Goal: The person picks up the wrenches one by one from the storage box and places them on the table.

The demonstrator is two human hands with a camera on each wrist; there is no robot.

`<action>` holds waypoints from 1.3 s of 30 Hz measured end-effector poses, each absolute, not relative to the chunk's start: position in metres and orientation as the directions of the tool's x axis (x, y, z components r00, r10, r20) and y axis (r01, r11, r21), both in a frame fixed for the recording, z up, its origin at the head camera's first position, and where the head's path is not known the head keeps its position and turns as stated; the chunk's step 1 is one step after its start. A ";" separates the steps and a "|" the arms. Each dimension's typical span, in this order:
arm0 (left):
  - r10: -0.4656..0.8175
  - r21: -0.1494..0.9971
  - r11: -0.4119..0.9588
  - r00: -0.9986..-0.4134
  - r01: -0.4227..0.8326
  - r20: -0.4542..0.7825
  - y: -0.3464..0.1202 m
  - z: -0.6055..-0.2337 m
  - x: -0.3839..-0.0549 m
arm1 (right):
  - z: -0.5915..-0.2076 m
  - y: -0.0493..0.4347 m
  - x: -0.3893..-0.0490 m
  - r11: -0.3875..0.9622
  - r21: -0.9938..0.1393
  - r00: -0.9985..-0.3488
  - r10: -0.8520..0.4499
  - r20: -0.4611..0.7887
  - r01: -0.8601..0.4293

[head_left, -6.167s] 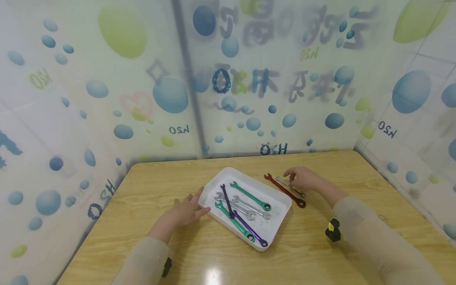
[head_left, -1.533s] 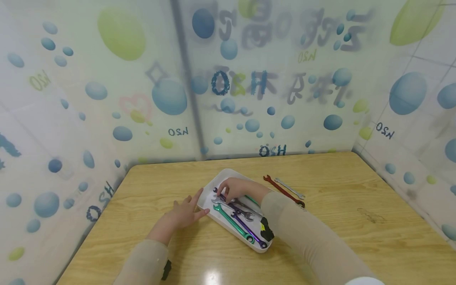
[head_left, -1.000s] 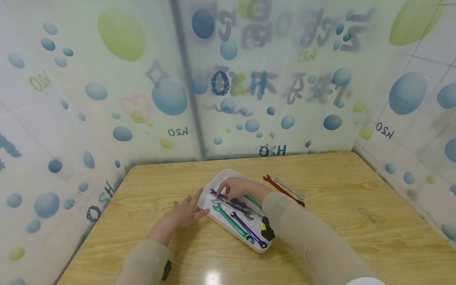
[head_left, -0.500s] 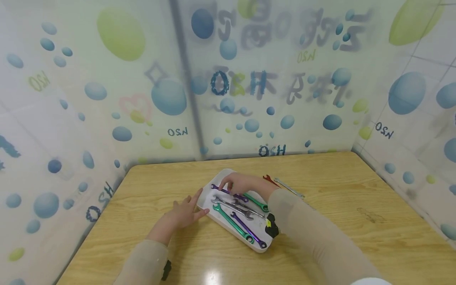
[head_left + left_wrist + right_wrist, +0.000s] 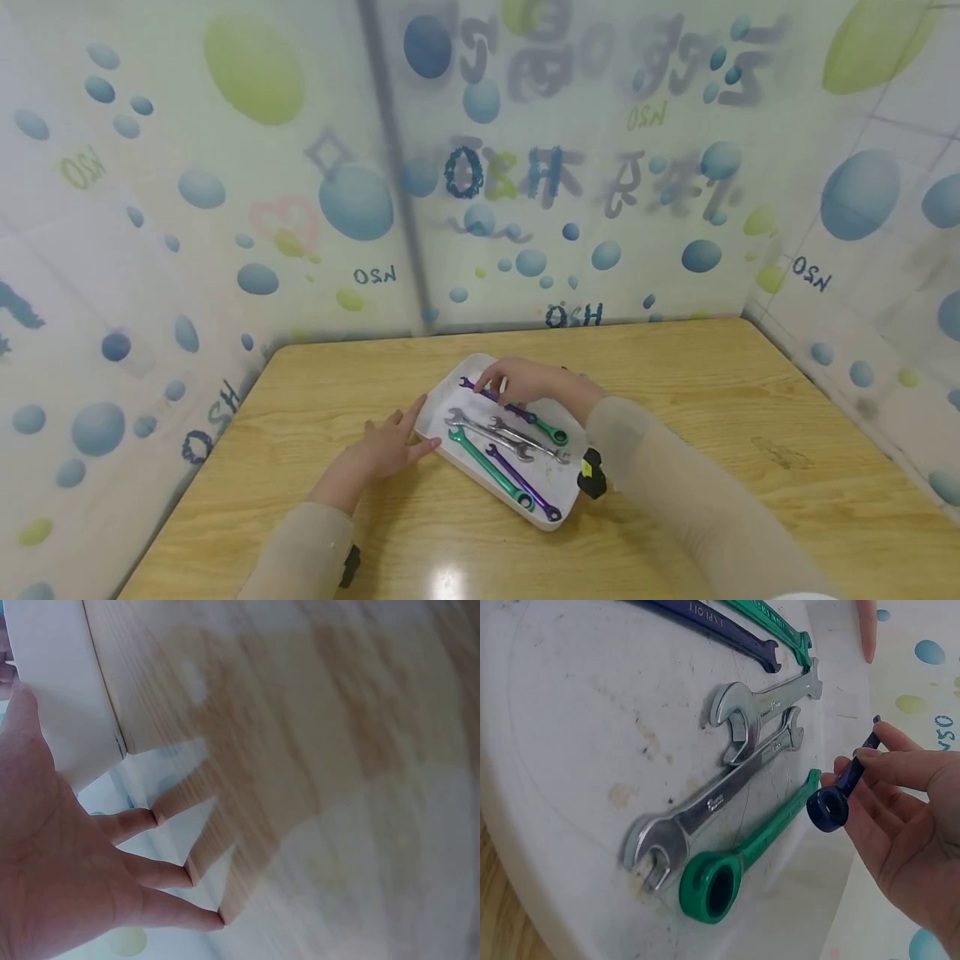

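Observation:
In the head view, my right hand [image 5: 521, 379] pinches a purple combination wrench [image 5: 467, 383] over the far side of a white tray [image 5: 438, 400]. The right wrist view shows the wrench's ring end [image 5: 829, 808] hanging below the thumb and fingers. Under it lies a green ratchet wrench [image 5: 551, 429]. Two silver open-end wrenches lie mid-tray, one larger [image 5: 491, 435] and one slimmer [image 5: 528, 439]. Nearer the front are another green wrench [image 5: 491, 471] and another purple wrench [image 5: 525, 483]. My left hand [image 5: 390, 446], fingers spread, rests at the tray's left corner.
The tray stands on a wooden table [image 5: 675, 517]. Beyond the right forearm, just the tip of a red wrench [image 5: 565, 367] peeks out. Walls patterned with blue and green dots enclose the table's back and sides.
Earlier the right hand was at a small silver wrench beside the red one. It then took the purple wrench off the silver wrenches and moved it toward the tray's far side. Left hand unchanged.

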State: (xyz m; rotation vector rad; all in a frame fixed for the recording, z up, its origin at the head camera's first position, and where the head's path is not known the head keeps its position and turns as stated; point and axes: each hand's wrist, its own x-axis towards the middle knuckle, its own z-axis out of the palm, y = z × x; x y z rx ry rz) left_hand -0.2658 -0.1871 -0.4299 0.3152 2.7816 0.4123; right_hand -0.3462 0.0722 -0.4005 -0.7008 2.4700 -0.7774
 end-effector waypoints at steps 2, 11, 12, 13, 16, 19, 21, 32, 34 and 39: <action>0.262 0.314 0.933 -0.927 0.172 -0.268 -0.186 -0.430 -0.267 | -0.399 0.076 -0.345 0.705 -0.628 -0.766 -0.589 -0.258 -0.331; 0.296 0.309 0.926 -0.923 0.215 -0.244 -0.188 -0.431 -0.267 | -0.392 0.091 -0.337 0.697 -0.618 -0.769 -0.599 -0.223 -0.364; 0.298 0.312 0.925 -0.924 0.218 -0.240 -0.188 -0.431 -0.267 | -0.392 0.092 -0.336 0.696 -0.616 -0.769 -0.601 -0.219 -0.369; 0.300 0.314 0.924 -0.924 0.219 -0.239 -0.188 -0.431 -0.267 | -0.391 0.094 -0.336 0.697 -0.612 -0.770 -0.601 -0.216 -0.373; 0.301 0.321 0.922 -0.922 0.217 -0.242 -0.188 -0.431 -0.266 | -0.390 0.099 -0.334 0.700 -0.607 -0.772 -0.599 -0.213 -0.376; 0.293 0.323 0.924 -0.922 0.205 -0.252 -0.187 -0.431 -0.266 | -0.389 0.106 -0.331 0.702 -0.599 -0.776 -0.598 -0.204 -0.384; 0.292 0.317 0.926 -0.922 0.206 -0.253 -0.187 -0.432 -0.266 | -0.389 0.112 -0.329 0.700 -0.599 -0.776 -0.599 -0.196 -0.389; 0.275 0.328 0.927 -0.927 0.184 -0.256 -0.186 -0.427 -0.262 | -0.381 0.143 -0.317 0.699 -0.630 -0.818 -0.550 -0.170 -0.339; 0.275 0.330 0.926 -0.927 0.184 -0.254 -0.186 -0.426 -0.262 | -0.379 0.149 -0.316 0.700 -0.627 -0.819 -0.549 -0.165 -0.342; 0.287 0.334 0.922 -0.924 0.195 -0.252 -0.186 -0.428 -0.263 | -0.377 0.165 -0.312 0.702 -0.604 -0.816 -0.560 -0.140 -0.378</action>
